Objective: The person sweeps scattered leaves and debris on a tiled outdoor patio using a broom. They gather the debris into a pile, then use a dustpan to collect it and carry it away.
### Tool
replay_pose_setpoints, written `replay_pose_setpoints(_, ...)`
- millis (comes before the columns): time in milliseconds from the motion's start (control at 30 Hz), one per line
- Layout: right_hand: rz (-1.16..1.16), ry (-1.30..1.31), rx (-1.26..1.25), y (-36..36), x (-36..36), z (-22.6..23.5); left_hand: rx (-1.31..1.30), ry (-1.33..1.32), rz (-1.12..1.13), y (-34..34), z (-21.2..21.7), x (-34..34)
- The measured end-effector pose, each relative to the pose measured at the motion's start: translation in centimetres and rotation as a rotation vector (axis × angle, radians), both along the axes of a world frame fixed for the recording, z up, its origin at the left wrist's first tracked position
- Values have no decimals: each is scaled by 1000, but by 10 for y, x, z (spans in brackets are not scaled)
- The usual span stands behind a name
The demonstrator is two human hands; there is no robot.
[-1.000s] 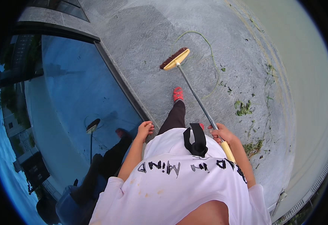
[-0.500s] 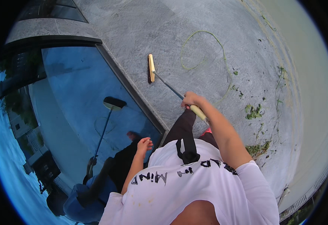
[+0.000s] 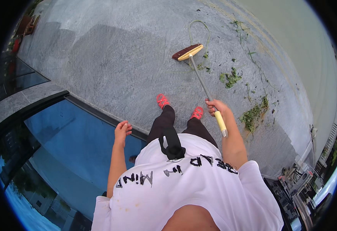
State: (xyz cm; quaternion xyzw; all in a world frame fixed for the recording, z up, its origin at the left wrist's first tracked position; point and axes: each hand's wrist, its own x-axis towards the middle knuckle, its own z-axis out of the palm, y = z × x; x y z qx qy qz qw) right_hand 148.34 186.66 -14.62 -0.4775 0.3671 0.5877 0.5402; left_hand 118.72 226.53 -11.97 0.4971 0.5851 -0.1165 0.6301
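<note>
Right of centre, the right hand (image 3: 219, 107) wraps the push broom (image 3: 201, 79) just above its yellow grip (image 3: 220, 122); the left hand (image 3: 122, 133), half-curled, is empty. Probably light, stiff; best held there.

We now have the broom head (image 3: 191, 52) by the green loop (image 3: 190, 31), no longer near the window (image 3: 66, 142); our right hand (image 3: 217, 107) sits farther out to our right, and both red sandals (image 3: 162, 101) show fully.

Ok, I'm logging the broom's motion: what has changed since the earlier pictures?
The broom head swung left, off the green loop, then back right to it, the right hand moving likewise. The right shoe came forward. Unchanged: right hand gripping the shaft, left hand empty.
</note>
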Motion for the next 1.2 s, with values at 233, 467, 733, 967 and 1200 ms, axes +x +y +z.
replay_pose_setpoints(233, -348, 126, -89, -243, -77, 11, -42, 54, -143, -100, -4, 9)
replay_pose_setpoints(467, -377, 98, -414, -442, -152, 10, -143, 117, -465, -199, -40, -31)
replay_pose_setpoints(733, -185, -237, -414, -437, -201, 99, -35, 131, -437, -248, -11, 11)
replay_pose_setpoints(967, 370, -415, -50, -311, -136, 74, -15, 16, -460, -263, 11, 28)
replay_pose_setpoints(1200, 799, -603, 135, -88, -36, 31, 0, 46, -310, -206, 0, -30)
